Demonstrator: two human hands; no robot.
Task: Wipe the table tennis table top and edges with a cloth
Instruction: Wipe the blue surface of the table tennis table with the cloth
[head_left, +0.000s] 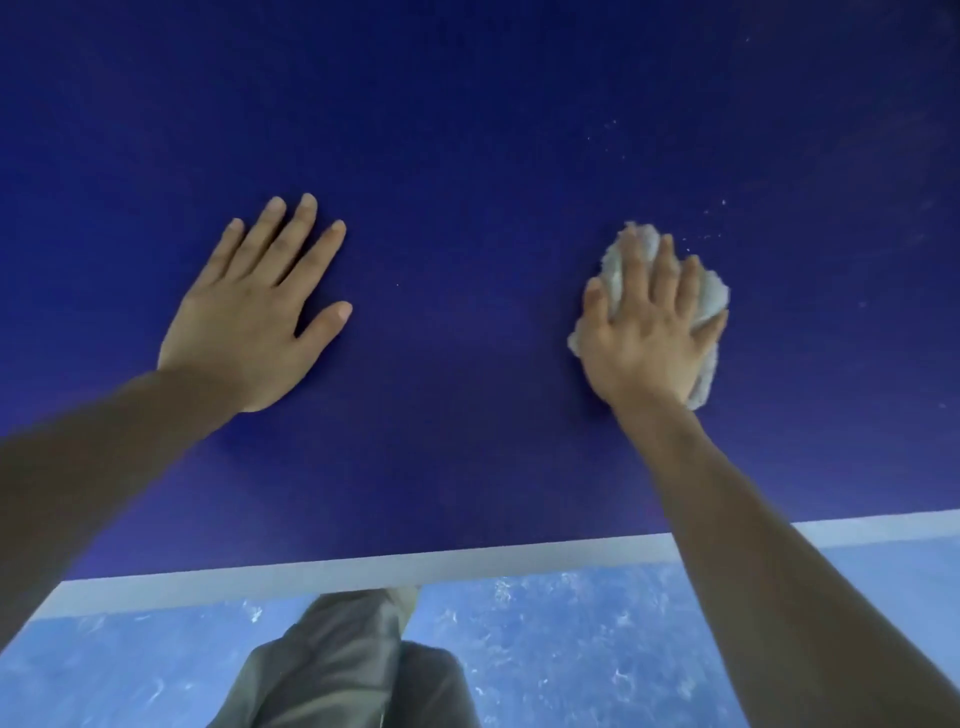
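My right hand (644, 332) presses a crumpled pale grey fluffy cloth (709, 301) flat-fingered onto the dark blue table tennis table top (467, 156), left hand (254, 306) resting beside it, fingers spread, holding nothing.

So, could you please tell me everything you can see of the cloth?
The cloth is pale grey-white and fluffy, like terry or microfibre, and bunched into a small wad. It lies on the dark blue table top, under the right hand, whose straight, spread fingers press flat on it. Parts show past the fingertips, between the fingers, along the outer side of the hand and beside the thumb. Pale specks dot the table just beyond it.
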